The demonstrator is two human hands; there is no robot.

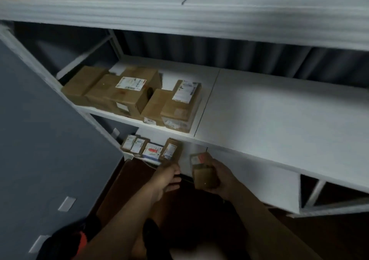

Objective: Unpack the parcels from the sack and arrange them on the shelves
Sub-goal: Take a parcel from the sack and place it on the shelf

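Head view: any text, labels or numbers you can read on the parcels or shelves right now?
None can be read.
Large box's white label: blurred print.
Label on the box right of it: blurred.
Small mark on the box front at the middle shelf edge: illegible.
Small parcels on the lower shelf: labels too small.
Parcel in the right hand: label blurred.

- Blue-grey wall on the left, with two pale socket plates low on it.
- Dark pleated curtain at the back.
- Brown floor below.
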